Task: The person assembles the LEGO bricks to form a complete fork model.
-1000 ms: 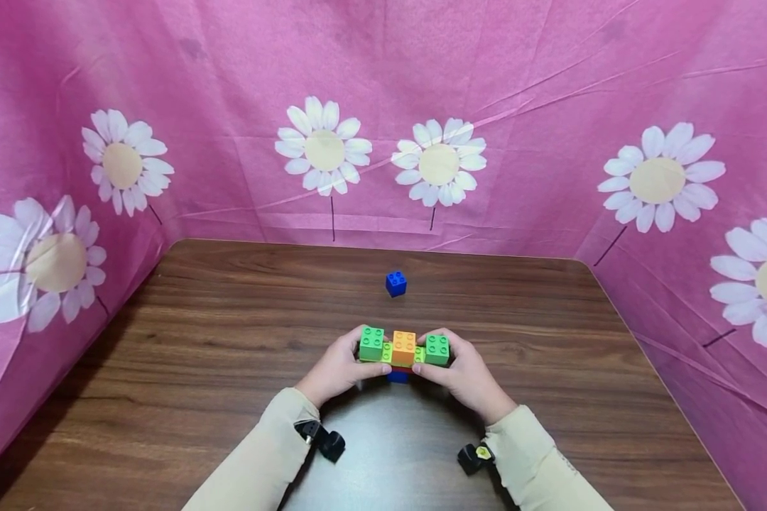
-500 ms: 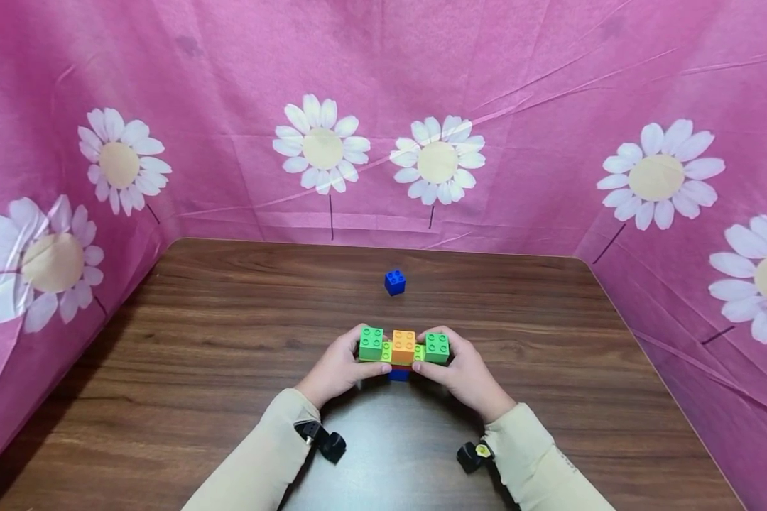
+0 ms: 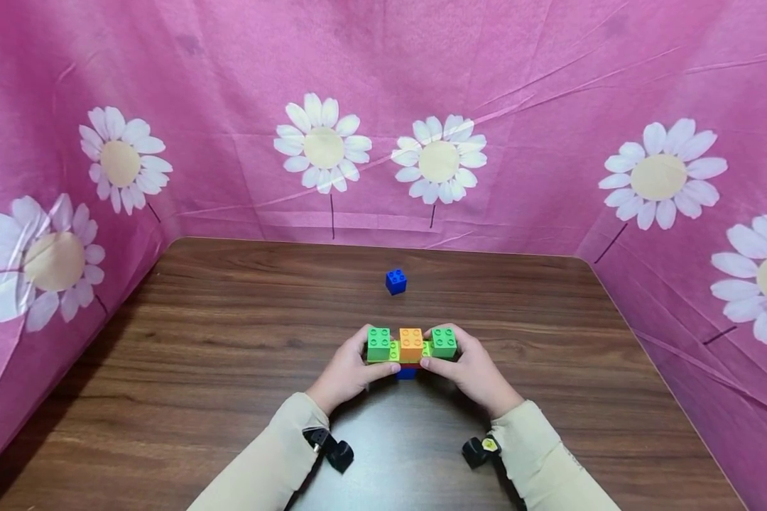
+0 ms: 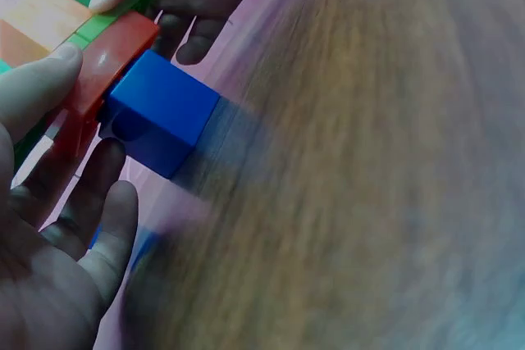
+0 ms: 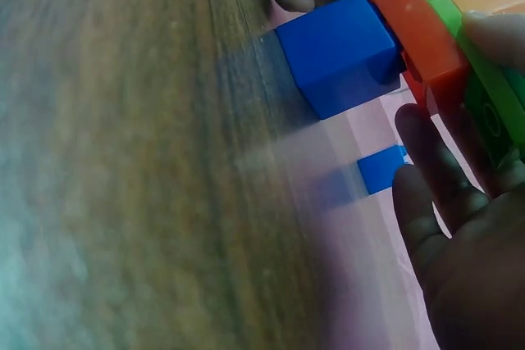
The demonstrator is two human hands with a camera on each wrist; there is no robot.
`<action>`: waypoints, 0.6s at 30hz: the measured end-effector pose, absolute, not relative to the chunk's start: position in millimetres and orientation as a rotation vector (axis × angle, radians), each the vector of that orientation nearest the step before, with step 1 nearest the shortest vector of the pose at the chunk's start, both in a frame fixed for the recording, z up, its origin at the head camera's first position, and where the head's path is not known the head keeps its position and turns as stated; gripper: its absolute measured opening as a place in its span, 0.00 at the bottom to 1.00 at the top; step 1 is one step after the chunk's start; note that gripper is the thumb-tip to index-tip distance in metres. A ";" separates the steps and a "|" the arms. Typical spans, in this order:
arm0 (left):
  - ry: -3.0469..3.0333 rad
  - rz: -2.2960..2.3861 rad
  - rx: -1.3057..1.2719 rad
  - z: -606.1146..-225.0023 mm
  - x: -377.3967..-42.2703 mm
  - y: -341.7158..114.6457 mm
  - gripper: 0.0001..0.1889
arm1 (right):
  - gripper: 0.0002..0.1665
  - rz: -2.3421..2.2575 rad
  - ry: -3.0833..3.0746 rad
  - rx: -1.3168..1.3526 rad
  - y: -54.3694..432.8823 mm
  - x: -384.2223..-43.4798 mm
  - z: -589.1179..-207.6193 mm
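Both hands hold a stack of toy building bricks in front of the body. On top sit an orange brick [image 3: 411,345] in the middle and a green brick [image 3: 378,344] and another green brick [image 3: 444,343] at the ends. These sit on a lime-green layer [image 3: 393,350], over a red brick [image 5: 422,26] and a blue brick [image 5: 340,55] at the bottom, which appears to meet the table. My left hand [image 3: 346,369] grips the left end, thumb on the near side. My right hand [image 3: 478,369] grips the right end likewise; its far fingers are partly hidden in the head view.
A loose blue brick [image 3: 396,282] stands on the brown wooden table [image 3: 262,305], beyond the stack. Pink cloth [image 3: 518,177] with daisy prints rises along the table's back and sides. Each sleeve cuff carries a black wrist camera [image 3: 340,455].
Both hands and the stack have shifted slightly to the right across the table. The grip looks the same, and the loose blue brick has stayed in place.
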State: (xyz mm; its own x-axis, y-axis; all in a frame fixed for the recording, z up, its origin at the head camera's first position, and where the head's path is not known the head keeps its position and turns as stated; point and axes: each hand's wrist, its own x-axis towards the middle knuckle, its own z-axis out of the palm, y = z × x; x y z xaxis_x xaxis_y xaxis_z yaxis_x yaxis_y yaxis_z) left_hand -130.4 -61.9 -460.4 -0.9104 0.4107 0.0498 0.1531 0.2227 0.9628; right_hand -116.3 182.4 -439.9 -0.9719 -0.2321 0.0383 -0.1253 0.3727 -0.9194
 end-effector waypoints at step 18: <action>2.259 1.782 0.535 -463.8 -132.8 -64.0 0.26 | 0.26 -1.703 2.481 -0.268 181.2 -114.6 -441.1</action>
State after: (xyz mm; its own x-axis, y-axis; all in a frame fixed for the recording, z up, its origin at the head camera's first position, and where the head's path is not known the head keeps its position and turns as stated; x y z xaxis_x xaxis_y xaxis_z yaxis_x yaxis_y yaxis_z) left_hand -132.8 -64.0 -463.8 -0.9108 0.4091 0.0555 0.1493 0.2009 0.9682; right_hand -114.6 181.2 -441.1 -0.9771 -0.2127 0.0009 -0.0773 0.3513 -0.9331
